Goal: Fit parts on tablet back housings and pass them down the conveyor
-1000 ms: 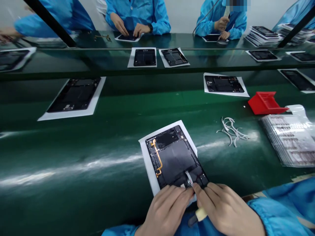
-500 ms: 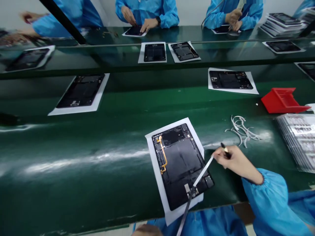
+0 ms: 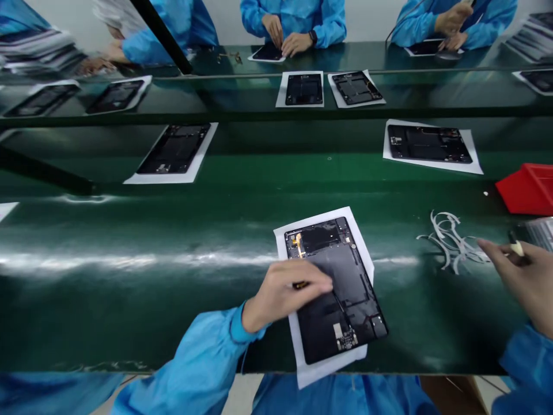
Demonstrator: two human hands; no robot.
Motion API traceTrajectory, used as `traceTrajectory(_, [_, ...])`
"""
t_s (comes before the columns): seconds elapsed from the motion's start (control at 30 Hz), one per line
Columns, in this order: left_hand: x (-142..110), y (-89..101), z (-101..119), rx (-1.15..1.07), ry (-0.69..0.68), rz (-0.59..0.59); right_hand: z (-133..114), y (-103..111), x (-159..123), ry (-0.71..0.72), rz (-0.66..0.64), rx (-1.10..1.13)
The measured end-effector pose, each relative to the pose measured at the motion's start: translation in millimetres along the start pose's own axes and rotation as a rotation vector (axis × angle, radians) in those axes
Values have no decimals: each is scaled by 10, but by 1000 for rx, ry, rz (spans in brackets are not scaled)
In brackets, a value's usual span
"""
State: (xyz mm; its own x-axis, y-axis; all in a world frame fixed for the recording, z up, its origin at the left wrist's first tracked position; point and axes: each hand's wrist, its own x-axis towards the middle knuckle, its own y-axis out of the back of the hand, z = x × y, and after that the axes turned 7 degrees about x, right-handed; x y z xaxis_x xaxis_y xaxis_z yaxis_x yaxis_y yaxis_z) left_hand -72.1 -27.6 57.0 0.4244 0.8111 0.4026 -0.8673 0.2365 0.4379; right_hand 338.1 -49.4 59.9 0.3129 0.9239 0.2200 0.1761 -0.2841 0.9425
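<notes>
Left hand [image 3: 294, 288] — over tablet [image 3: 345, 276] — partly hides orange strip [image 3: 299, 245].

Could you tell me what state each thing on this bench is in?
Near tablet: opened, inner parts showing.
White sheet: beneath it, edges sticking out.
Dark strip: pinched by the left hand, over the tablet.
Pen-like tool: held in the right hand.
White strips: curled, loosely heaped.
Red bin: partly out of frame, contents hidden.
</notes>
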Motion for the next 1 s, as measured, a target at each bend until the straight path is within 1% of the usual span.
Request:
traceTrajectory(0.03, [67, -36, -110, 45, 5, 20, -76, -3, 31, 12, 12, -51])
traceTrajectory(0.07, [129, -68, -217, 84, 20, 16, -153, -7, 55, 31, 29, -96])
traceTrajectory(0.17, [268, -131, -473, 171, 98, -56, -308, -23, 96, 94, 67, -174])
traceTrajectory(0.23, [310, -152, -572, 214, 134, -107, -360, -42, 97, 115, 83, -187])
traceTrajectory(0.3, [318, -167, -623, 244, 160, -138, -441, -82, 50, 137, 111, -166])
traceTrajectory(0.37, [307, -179, -644, 261, 177, -159, -601, -159, -72, 192, 103, -85])
traceTrajectory(0.4, [299, -185, -651, 268, 180, -165, -709, -213, -161, 249, 53, -21])
traceTrajectory(0.43, [292, -190, -656, 276, 180, -168, -828, -276, -263, 317, 10, 97])
traceTrajectory(0.47, [284, -194, -662, 285, 178, -171, -948, -342, -372, 434, -78, 251])
traceTrajectory(0.5, [278, -198, -668, 292, 176, -174, -1060, -410, -479, 538, -212, 367])
traceTrajectory(0.53, [273, -201, -673, 299, 172, -176, -1156, -474, -577, 610, -290, 433])
traceTrajectory(0.6, [267, -204, -683, 308, 165, -178, -1281, -581, -728, 733, -362, 489])
traceTrajectory(0.7, [264, -205, -690, 316, 149, -174, -1323, -672, -821, 823, -341, 492])
traceTrajectory(1.0, [257, -208, -699, 341, 134, -180, -1279, -725, -850, 816, -354, 498])
